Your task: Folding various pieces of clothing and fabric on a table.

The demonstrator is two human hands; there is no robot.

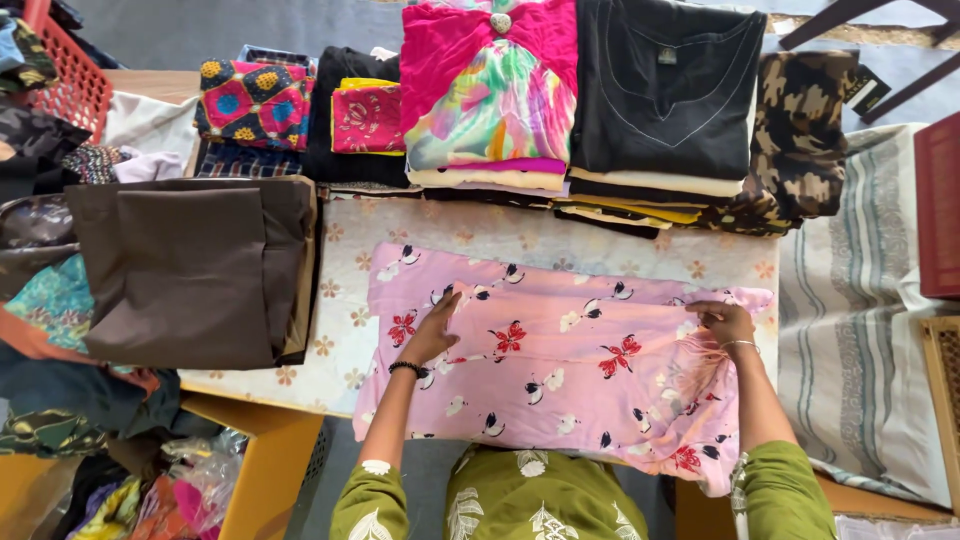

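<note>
Pink butterfly-printed cloth garment (560,350) lies spread on the floral-covered table (350,330) below the folded clothes stacks, left hand (432,335) pressed flat with fingers spread on it, right hand (725,325) pinching its right edge.
</note>
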